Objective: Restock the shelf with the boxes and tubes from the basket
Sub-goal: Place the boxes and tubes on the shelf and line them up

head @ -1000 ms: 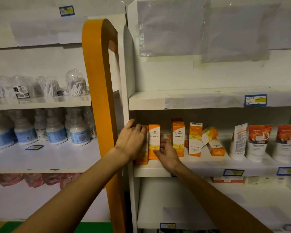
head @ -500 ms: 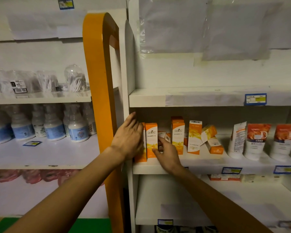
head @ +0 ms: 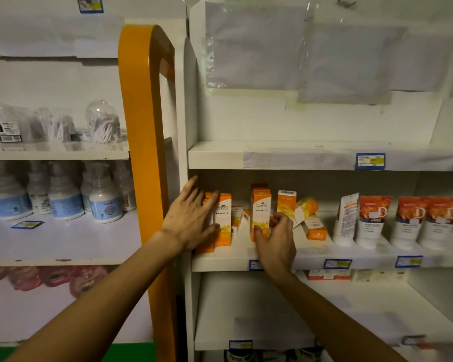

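Head view: orange-white box [head: 260, 214] upright on middle shelf [head: 220, 261], long axis vertical, centre of row. Right hand [head: 276, 240] directly in front, nearer hand; fingers curled, pinching box's lower part. Left hand [head: 191, 218] flat, fingers spread, against two upright boxes [head: 224, 220] at shelf's left end. Tipped boxes [head: 307, 218] just right. Tubes [head: 374, 220] farther right. Basket not visible.

Retail shop aisle. White shelves [head: 298, 259] with blue price tags [head: 370, 161] on the edges. Rows of identical boxes [head: 260, 210], tubes [head: 372, 220], bottles [head: 66, 197].
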